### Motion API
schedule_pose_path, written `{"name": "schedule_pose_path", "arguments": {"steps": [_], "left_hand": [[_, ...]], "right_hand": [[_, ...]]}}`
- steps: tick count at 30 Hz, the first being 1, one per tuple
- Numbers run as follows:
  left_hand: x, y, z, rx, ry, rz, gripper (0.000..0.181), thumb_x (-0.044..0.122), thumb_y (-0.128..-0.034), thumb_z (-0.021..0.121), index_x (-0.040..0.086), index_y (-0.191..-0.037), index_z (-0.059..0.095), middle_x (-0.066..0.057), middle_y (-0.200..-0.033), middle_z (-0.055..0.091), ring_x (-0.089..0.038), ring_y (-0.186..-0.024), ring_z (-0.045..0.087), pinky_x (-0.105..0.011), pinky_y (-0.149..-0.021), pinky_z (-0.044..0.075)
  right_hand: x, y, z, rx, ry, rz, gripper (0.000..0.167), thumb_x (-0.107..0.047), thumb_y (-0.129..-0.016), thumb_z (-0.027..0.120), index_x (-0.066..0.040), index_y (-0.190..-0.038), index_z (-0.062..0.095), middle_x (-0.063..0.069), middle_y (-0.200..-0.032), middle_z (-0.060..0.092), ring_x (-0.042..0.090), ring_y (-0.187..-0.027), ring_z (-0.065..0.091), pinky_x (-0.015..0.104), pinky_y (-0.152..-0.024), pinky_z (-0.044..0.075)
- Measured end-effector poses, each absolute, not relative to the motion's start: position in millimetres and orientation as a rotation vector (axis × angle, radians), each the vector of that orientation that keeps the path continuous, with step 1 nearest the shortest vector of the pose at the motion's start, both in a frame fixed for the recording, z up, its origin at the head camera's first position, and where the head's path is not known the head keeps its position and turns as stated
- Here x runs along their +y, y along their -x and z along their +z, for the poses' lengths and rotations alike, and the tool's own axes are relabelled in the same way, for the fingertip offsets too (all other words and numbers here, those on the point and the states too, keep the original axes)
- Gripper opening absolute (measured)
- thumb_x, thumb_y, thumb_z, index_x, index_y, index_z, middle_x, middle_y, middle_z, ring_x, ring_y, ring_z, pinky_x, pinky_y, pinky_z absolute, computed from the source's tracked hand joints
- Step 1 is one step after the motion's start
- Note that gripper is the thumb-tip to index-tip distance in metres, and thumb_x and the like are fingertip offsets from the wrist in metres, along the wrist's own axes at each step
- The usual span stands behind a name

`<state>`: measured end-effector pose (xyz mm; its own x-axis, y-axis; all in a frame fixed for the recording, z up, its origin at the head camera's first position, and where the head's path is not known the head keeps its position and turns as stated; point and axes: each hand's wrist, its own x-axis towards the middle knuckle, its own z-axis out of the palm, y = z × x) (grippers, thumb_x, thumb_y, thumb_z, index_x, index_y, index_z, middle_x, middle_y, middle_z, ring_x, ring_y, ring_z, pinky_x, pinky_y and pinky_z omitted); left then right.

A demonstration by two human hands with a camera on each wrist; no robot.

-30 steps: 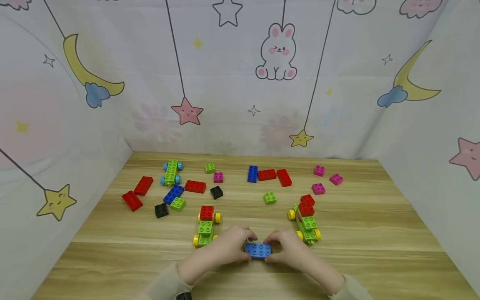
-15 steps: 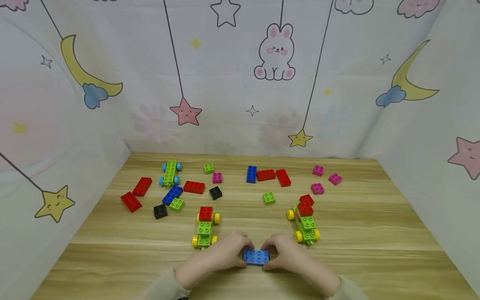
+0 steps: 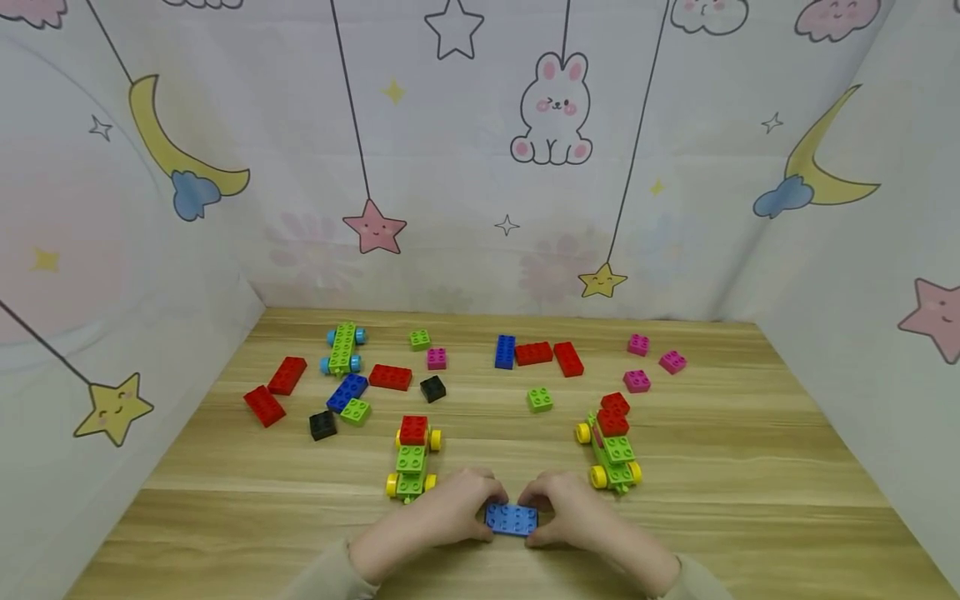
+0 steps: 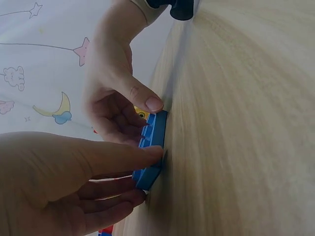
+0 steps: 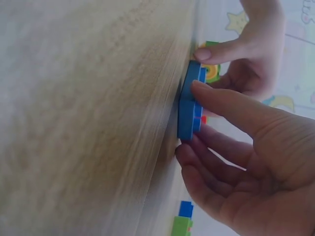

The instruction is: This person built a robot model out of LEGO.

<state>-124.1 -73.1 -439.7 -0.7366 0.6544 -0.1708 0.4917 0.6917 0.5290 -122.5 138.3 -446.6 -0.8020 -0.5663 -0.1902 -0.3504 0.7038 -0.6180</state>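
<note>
A light-blue eight-stud toy brick (image 3: 512, 519), studs up, lies flat on the wooden table in front of the person. My left hand (image 3: 461, 507) grips its left end, thumb on the near side and fingers on the far side. The right hand (image 3: 566, 510) pinches the right end in the same way. In the left wrist view the left thumb (image 4: 152, 153) presses the brick's side (image 4: 157, 130). From the right wrist, the right thumb (image 5: 202, 86) touches the brick (image 5: 186, 115), with the other fingers curled beyond it.
Beside the left hand stands a green toy car (image 3: 411, 458) with yellow wheels; another (image 3: 617, 454) stands right of the right hand. Farther back are a blue-wheeled car base (image 3: 344, 348) and several loose bricks, including red (image 3: 391, 377), black (image 3: 322, 425) and pink (image 3: 637, 381).
Both hands have drawn the blue brick slightly toward the person, mostly in the first half second. Their grip looks the same, and the other bricks have stayed put.
</note>
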Motion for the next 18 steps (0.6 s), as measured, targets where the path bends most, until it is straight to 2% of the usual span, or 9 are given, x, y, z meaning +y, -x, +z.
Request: {"name": "schedule_pose_path", "arguments": {"steps": [9,18], "left_hand": [[-73.5,120.1,-431.1,2.565,-0.882,0.653,0.037,0.020,-0.0782,0.083,0.010,-0.112,0.071,0.004,-0.106,0.069,-0.003,-0.095,0.061,-0.020,-0.082,0.053],[-92.9,123.1,-384.4,2.632,-1.029,0.749,0.028,0.018,-0.0880,0.074,0.008,-0.114,0.070,-0.002,-0.110,0.072,-0.015,-0.098,0.066,-0.024,-0.084,0.055]], "right_hand": [[137.0,123.9,-446.1,2.519,0.752,-0.803,0.035,-0.021,-0.073,0.086,-0.011,-0.104,0.073,-0.005,-0.099,0.071,0.006,-0.092,0.063,0.028,-0.083,0.053],[137.2,126.2,-447.8,2.505,0.779,-0.813,0.033,-0.019,-0.073,0.086,-0.010,-0.102,0.073,-0.004,-0.097,0.071,0.006,-0.089,0.063,0.025,-0.081,0.054]]}}
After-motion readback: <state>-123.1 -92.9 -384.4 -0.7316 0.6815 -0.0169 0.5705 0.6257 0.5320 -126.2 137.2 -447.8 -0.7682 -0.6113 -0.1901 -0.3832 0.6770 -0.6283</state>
